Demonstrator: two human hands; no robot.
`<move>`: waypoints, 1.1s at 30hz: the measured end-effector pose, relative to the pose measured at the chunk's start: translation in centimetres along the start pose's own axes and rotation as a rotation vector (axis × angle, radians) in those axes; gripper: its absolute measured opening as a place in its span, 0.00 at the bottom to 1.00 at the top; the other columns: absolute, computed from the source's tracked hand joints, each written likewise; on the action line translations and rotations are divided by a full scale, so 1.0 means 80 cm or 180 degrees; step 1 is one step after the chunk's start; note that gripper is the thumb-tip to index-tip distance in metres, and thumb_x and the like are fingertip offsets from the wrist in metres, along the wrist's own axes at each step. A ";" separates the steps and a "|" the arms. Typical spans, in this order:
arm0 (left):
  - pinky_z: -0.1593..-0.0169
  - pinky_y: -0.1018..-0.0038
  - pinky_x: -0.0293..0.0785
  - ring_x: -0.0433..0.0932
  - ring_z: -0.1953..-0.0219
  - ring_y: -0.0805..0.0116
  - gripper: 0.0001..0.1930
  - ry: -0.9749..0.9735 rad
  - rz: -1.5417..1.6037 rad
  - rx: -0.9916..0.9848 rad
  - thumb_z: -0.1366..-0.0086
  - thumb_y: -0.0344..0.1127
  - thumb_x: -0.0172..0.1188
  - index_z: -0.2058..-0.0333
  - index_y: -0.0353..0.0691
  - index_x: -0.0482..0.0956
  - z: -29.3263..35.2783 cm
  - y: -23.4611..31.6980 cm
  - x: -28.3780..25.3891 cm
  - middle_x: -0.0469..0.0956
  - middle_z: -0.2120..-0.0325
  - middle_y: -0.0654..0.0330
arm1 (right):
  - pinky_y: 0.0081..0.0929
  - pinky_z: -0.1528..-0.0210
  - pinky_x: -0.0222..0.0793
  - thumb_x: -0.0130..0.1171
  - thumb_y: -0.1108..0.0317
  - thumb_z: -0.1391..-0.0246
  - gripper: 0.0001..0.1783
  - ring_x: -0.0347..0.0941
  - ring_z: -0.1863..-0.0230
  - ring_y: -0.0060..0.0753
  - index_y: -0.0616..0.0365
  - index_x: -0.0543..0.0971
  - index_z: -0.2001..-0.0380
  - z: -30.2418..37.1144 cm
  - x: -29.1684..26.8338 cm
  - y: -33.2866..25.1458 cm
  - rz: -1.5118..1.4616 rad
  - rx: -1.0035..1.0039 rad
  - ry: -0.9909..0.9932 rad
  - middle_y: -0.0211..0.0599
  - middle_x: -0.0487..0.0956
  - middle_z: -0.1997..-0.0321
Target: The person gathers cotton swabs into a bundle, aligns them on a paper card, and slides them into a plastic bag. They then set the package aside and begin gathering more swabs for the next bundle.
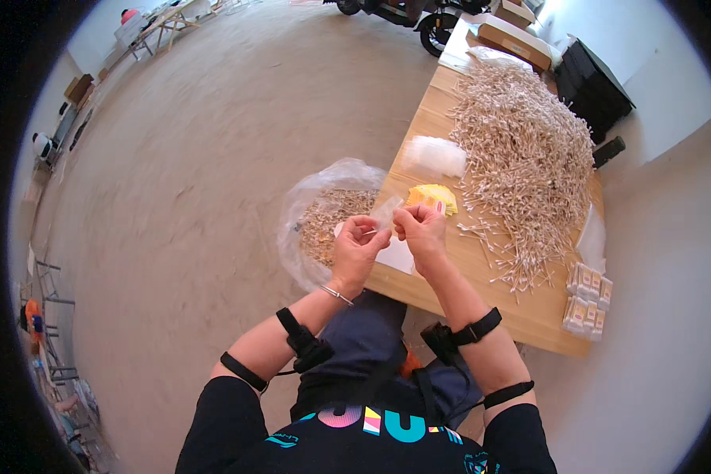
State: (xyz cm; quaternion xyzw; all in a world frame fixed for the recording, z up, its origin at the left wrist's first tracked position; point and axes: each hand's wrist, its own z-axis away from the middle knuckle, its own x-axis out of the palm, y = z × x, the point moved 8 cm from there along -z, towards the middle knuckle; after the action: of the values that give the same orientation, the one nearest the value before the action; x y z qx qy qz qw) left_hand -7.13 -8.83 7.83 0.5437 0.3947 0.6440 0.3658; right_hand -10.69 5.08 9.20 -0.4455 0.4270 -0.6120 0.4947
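While the 2 forearms reach up from the lower edge, both hands meet over the near left corner of a wooden table (470,272), beside a small clear plastic bag (385,210). The right hand (420,233) is bent nearly closed, its thumb and index finger pinching the bag's edge. The left hand (359,249) is half curled, its thumb and fingertips drawn together just below the bag; a thin white stick, perhaps a cotton swab, shows there, but blur hides whether the fingers grip it.

Below the hands, a white sheet (397,255) lies on the tabletop. Just beyond the right hand sits a fanned stack of yellow cards (433,195), and behind it a pile of clear bags (434,157). A large heap of cotton swabs (521,142) covers much of the table, with loose swabs trailing toward the near edge. Filled swab packets (587,300) stand grouped at the near right corner. Left of the table, a big open plastic sack (291,207) holds more swabs. A bracelet (336,295) circles the left wrist, and 2 black straps ring each arm.
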 end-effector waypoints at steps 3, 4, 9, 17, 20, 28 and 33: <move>0.61 0.75 0.79 0.79 0.66 0.69 0.11 -0.0053 -0.0030 -0.0152 0.39 0.29 0.60 0.60 0.32 0.71 -0.004 -0.004 0.001 0.77 0.68 0.57 | 0.17 0.77 0.68 0.61 0.69 0.51 0.08 0.71 0.78 0.18 0.64 0.77 0.74 0.005 0.008 0.004 0.0111 -0.0030 -0.0003 0.32 0.77 0.78; 0.60 0.75 0.79 0.79 0.66 0.69 0.10 -0.0042 -0.0100 -0.0153 0.38 0.30 0.59 0.60 0.32 0.73 -0.008 -0.005 -0.002 0.78 0.67 0.56 | 0.17 0.76 0.69 0.61 0.69 0.51 0.08 0.72 0.78 0.19 0.65 0.77 0.74 0.007 0.011 0.003 0.0154 -0.0096 0.0019 0.33 0.77 0.78; 0.59 0.75 0.79 0.79 0.66 0.70 0.08 -0.0116 -0.0229 -0.0198 0.37 0.30 0.58 0.62 0.31 0.75 -0.012 -0.010 -0.004 0.78 0.67 0.57 | 0.20 0.74 0.71 0.60 0.68 0.50 0.09 0.74 0.76 0.21 0.66 0.77 0.75 0.006 0.017 0.009 0.0349 -0.0248 0.0002 0.35 0.79 0.77; 0.62 0.72 0.81 0.79 0.66 0.70 0.06 0.0076 -0.0063 -0.0416 0.36 0.31 0.56 0.64 0.34 0.74 -0.019 -0.018 -0.007 0.78 0.67 0.58 | 0.27 0.73 0.72 0.59 0.67 0.49 0.11 0.76 0.77 0.27 0.66 0.77 0.76 0.005 0.015 0.007 0.1088 -0.0724 0.0062 0.43 0.79 0.78; 0.62 0.73 0.81 0.79 0.66 0.70 0.06 0.0287 0.0035 -0.0323 0.35 0.32 0.55 0.65 0.35 0.74 -0.029 -0.022 -0.016 0.78 0.65 0.58 | 0.32 0.74 0.70 0.59 0.68 0.52 0.10 0.75 0.79 0.35 0.65 0.76 0.77 0.004 0.013 0.009 0.1592 -0.1051 0.0148 0.45 0.78 0.79; 0.62 0.76 0.78 0.80 0.65 0.68 0.05 0.0092 -0.1882 0.0777 0.36 0.29 0.54 0.63 0.34 0.72 -0.022 0.013 -0.022 0.78 0.62 0.55 | 0.39 0.70 0.69 0.60 0.68 0.55 0.07 0.75 0.73 0.44 0.61 0.75 0.75 0.017 0.027 -0.023 0.2411 -0.0943 0.0603 0.43 0.76 0.78; 0.65 0.75 0.76 0.79 0.69 0.69 0.08 0.0169 -0.2230 0.0744 0.37 0.29 0.55 0.62 0.33 0.70 -0.022 0.021 -0.015 0.79 0.66 0.53 | 0.40 0.71 0.69 0.59 0.70 0.55 0.05 0.74 0.73 0.45 0.57 0.75 0.75 0.018 0.051 -0.027 0.2534 -0.1978 0.0263 0.40 0.76 0.74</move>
State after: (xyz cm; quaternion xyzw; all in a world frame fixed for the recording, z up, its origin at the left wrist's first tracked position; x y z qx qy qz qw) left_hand -8.81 -10.80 8.70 0.3968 0.6372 0.4441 0.4892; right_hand -10.26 1.25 12.13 -0.3498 0.7449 -0.2370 0.5163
